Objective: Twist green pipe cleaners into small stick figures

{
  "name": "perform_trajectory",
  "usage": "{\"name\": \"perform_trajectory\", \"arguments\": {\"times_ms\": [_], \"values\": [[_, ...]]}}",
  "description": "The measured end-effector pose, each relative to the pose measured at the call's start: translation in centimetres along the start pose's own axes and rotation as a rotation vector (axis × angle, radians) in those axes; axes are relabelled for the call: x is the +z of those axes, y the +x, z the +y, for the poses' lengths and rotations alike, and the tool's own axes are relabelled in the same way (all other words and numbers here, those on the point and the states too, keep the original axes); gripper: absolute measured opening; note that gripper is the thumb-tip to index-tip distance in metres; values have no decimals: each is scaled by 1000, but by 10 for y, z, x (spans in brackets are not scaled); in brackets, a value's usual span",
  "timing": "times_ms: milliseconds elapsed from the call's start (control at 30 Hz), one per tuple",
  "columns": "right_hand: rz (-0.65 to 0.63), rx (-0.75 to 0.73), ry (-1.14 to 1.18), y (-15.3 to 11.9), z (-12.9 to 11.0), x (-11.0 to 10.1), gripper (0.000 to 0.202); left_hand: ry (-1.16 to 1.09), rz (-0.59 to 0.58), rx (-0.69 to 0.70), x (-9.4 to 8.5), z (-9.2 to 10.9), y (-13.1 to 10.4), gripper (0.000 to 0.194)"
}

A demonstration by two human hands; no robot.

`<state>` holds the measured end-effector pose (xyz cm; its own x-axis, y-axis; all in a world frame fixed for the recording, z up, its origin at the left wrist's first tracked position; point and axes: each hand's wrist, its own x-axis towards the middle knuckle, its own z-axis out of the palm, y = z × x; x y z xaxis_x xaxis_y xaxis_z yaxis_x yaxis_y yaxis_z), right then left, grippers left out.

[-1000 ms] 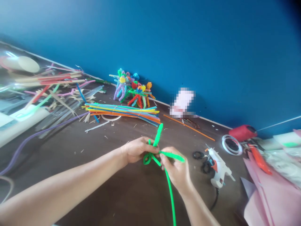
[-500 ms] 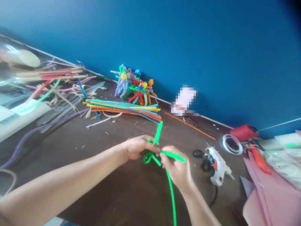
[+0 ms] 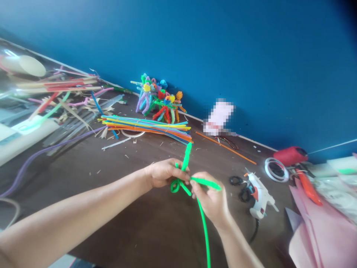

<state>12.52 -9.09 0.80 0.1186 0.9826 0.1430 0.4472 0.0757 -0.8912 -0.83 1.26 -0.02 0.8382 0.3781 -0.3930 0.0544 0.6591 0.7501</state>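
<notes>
A figure of bright green pipe cleaner (image 3: pixel 186 158) is held between both hands above the dark table. It has a small loop at the lower left, thick wrapped arms and a thin end pointing up. My left hand (image 3: pixel 166 173) pinches its middle, fingers closed. Just to the right, my right hand (image 3: pixel 210 199) is closed on the green pipe cleaner where a wrapped arm and a long loose tail (image 3: pixel 205 230) meet. The tail hangs down past the lower frame edge. My fingers partly hide the joint.
Behind lie a bundle of coloured pipe cleaners (image 3: pixel 147 126) and several finished pipe-cleaner figures (image 3: pixel 160 98) by the blue wall. To the right are a white glue gun (image 3: pixel 259 197), a roll of tape (image 3: pixel 276 170) and pink sheets (image 3: pixel 320 227). Cluttered strips (image 3: pixel 67 87) cover the left.
Almost nothing differs. Both hands keep the same grip on the green pipe cleaner, and the view has shifted very slightly.
</notes>
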Motion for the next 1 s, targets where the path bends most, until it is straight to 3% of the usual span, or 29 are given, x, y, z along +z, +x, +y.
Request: {"name": "perform_trajectory", "arguments": {"times_ms": [333,600,833,1000], "values": [[59,143,109,1,1,4,13,134,69,120,0,-5,3,23],[107,277,159,3,0,4,19,651,279,398,10,-1,-3,12],[106,246,180,5,1,3,18,243,159,216,7,-4,2,22],[106,242,141,5,4,3,19,217,175,207,6,-6,2,23]]}}
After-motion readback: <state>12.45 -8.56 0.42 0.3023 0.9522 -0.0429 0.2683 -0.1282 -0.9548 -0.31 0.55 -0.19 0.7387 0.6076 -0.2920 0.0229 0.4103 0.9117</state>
